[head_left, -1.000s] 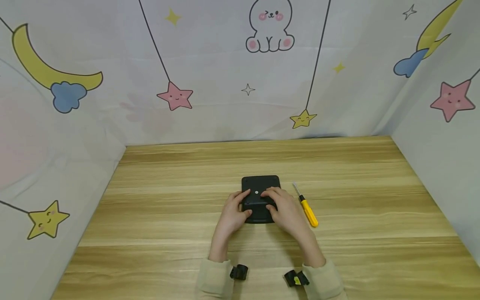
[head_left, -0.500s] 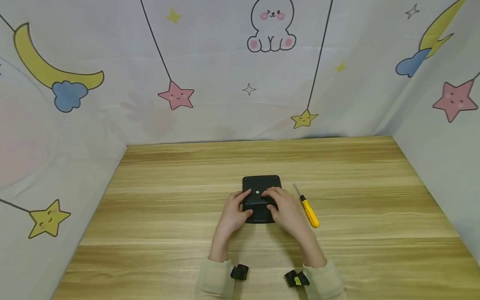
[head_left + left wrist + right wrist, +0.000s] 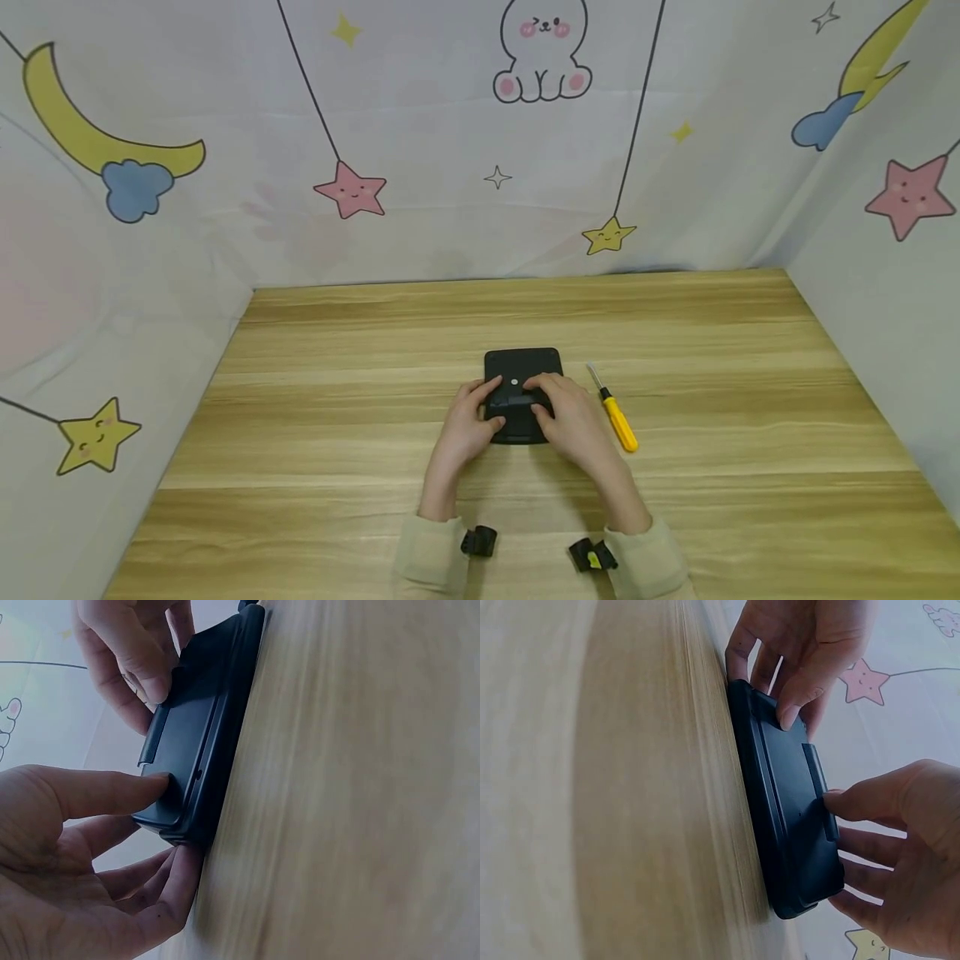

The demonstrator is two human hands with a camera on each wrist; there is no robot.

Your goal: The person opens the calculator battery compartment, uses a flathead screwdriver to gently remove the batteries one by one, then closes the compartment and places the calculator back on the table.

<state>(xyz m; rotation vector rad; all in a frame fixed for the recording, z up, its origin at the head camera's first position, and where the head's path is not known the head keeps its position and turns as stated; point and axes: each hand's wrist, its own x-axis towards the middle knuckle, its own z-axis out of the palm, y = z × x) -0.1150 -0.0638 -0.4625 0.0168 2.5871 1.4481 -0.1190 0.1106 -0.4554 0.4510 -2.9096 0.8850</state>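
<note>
A flat black device [image 3: 522,364] with rounded corners and a small white dot lies on the table in the head view; its exact kind is unclear. My left hand [image 3: 467,429] grips its left edge, thumb on top and fingers along the side and low edge, as the left wrist view shows. On its right part, my right hand [image 3: 573,421] pinches a narrow raised black flap [image 3: 821,791] with the thumb against its near face. The right fingers behind that flap are partly hidden. A screwdriver [image 3: 613,408] with a yellow handle lies just right of the right hand, untouched.
The wooden table [image 3: 337,400] extends around the device on all sides. White cloth [image 3: 435,125] printed with stars and moons stands behind it and at both sides. Black wrist-camera mounts [image 3: 480,542] sit by the cuffs.
The flap's edge catches more light and looks lifted, and my right thumb has shifted slightly toward the far side. My left hand and the screwdriver stay in place.
</note>
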